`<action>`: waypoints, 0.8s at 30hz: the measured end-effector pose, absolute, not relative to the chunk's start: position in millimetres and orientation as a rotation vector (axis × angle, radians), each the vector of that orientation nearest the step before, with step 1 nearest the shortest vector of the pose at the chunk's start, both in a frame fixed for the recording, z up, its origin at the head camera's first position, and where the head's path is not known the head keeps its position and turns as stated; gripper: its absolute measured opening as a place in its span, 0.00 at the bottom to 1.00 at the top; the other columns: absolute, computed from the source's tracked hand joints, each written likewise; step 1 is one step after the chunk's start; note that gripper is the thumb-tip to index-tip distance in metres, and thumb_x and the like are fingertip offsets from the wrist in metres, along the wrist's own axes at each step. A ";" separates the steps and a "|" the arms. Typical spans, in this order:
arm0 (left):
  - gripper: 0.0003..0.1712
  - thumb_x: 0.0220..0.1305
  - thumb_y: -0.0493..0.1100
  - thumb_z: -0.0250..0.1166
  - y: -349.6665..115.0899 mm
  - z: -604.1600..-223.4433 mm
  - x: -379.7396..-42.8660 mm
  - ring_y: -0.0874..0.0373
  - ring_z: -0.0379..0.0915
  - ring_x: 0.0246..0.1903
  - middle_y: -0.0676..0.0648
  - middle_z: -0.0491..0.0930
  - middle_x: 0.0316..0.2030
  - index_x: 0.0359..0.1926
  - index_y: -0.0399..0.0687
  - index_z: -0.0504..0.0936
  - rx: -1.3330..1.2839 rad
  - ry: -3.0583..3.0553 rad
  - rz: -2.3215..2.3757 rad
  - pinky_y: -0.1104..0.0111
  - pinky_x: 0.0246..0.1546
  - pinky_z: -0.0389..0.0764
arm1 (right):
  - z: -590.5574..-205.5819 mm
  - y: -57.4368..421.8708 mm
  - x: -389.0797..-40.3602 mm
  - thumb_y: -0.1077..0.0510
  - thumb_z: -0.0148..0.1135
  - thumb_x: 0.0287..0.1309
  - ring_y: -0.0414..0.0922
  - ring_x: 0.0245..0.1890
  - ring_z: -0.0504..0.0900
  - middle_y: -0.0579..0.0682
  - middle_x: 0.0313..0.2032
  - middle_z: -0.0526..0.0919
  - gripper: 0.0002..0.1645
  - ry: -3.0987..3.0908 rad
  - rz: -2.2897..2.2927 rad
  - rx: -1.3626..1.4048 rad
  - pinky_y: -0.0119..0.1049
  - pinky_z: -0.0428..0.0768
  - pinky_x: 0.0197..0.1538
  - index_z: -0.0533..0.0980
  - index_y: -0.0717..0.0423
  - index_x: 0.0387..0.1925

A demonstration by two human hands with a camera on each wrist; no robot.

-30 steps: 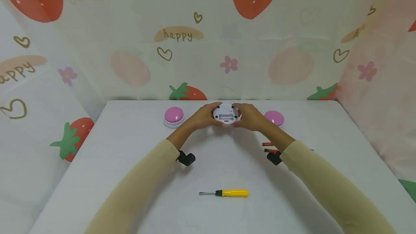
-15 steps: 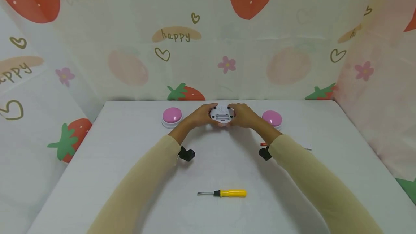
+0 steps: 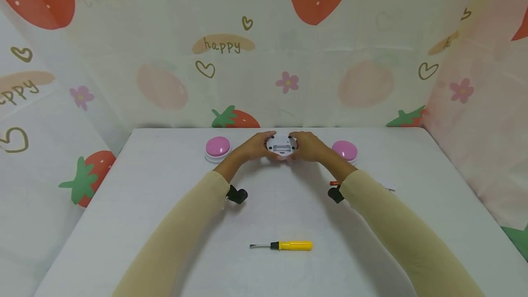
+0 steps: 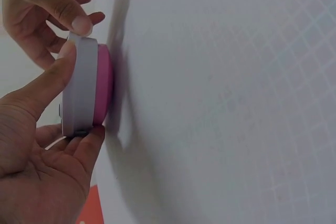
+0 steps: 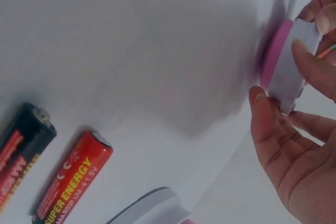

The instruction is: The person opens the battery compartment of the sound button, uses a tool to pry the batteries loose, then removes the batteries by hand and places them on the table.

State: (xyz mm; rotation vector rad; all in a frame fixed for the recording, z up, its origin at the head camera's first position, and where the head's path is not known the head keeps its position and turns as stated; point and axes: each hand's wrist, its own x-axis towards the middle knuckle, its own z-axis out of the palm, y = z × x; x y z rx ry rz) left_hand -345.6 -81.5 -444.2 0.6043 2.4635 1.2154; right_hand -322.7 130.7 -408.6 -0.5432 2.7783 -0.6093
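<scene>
holding a round white-and-pink device (image 3: 282, 139) between them, the left hand (image 3: 260, 146) and the right hand (image 3: 307, 146) are both clamped on its rim, one grip on each side; the device is near the far edge of the tabletop (image 3: 280, 210), its white underside — a rectangular recess showing — turned toward the head camera and its pink dome toward the tabletop; whether the dome touches the surface i cannot tell; a left pink button (image 3: 217, 146) stands on its white base near the left forearm, and a right pink button (image 3: 344, 150) sits partly hidden behind the right forearm; in the right wrist view a red-ended battery (image 5: 73, 177) and a dark-ended battery (image 5: 26, 145) lie side by side, apart and roughly parallel; a yellow-handled screwdriver (image 3: 281, 245) lies nearer the person, blade pointing left — well apart from both hands; behind everything hangs a strawberry-print backdrop (image 3: 161, 17).
</scene>
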 end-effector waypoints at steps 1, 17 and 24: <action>0.53 0.57 0.42 0.78 -81.8 -444.6 -346.1 0.48 0.63 0.67 0.39 0.65 0.72 0.78 0.39 0.57 0.608 2.463 1.215 0.57 0.72 0.62 | -408.1 131.4 -322.4 0.56 0.75 0.56 0.50 0.43 0.75 0.59 0.47 0.81 0.48 2.777 -0.610 -0.543 0.41 0.74 0.48 0.63 0.67 0.72; 0.59 0.57 0.49 0.78 -82.1 -415.6 -342.0 0.50 0.53 0.76 0.41 0.54 0.78 0.80 0.44 0.51 0.663 2.455 1.281 0.59 0.72 0.62 | -388.2 172.3 -303.8 0.53 0.77 0.56 0.55 0.47 0.80 0.62 0.52 0.81 0.47 2.892 -0.562 -0.593 0.49 0.80 0.50 0.65 0.64 0.72; 0.57 0.57 0.52 0.78 -52.3 -398.1 -331.5 0.47 0.59 0.73 0.42 0.59 0.76 0.80 0.50 0.55 0.789 2.533 1.227 0.59 0.70 0.66 | -365.5 203.3 -281.5 0.53 0.76 0.57 0.50 0.39 0.82 0.61 0.52 0.81 0.44 2.942 -0.572 -0.583 0.47 0.82 0.45 0.68 0.64 0.70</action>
